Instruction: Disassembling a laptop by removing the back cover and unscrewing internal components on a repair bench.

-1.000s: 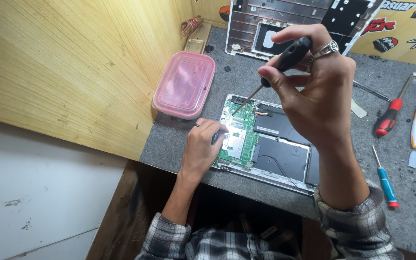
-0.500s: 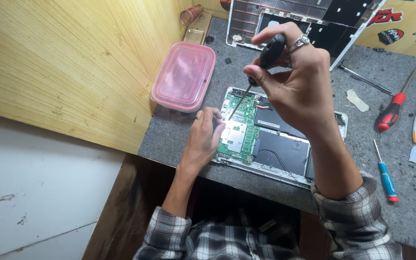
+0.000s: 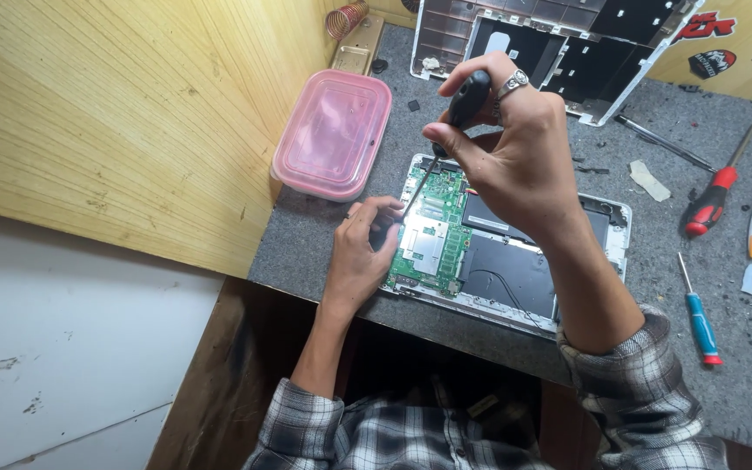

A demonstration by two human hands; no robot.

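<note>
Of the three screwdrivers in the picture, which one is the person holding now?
The black-handled screwdriver, gripped in the right hand above the open laptop. The red-and-black screwdriver and the blue-handled screwdriver lie untouched on the grey mat.

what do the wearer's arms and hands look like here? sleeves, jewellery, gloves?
Both hands are bare, no gloves. The right hand wears a broad silver-coloured metal ring with a raised pattern on one finger. The left hand shows no ring or watch. Both arms wear grey-and-white checked flannel shirt sleeves, pushed up so the forearms are uncovered.
</note>
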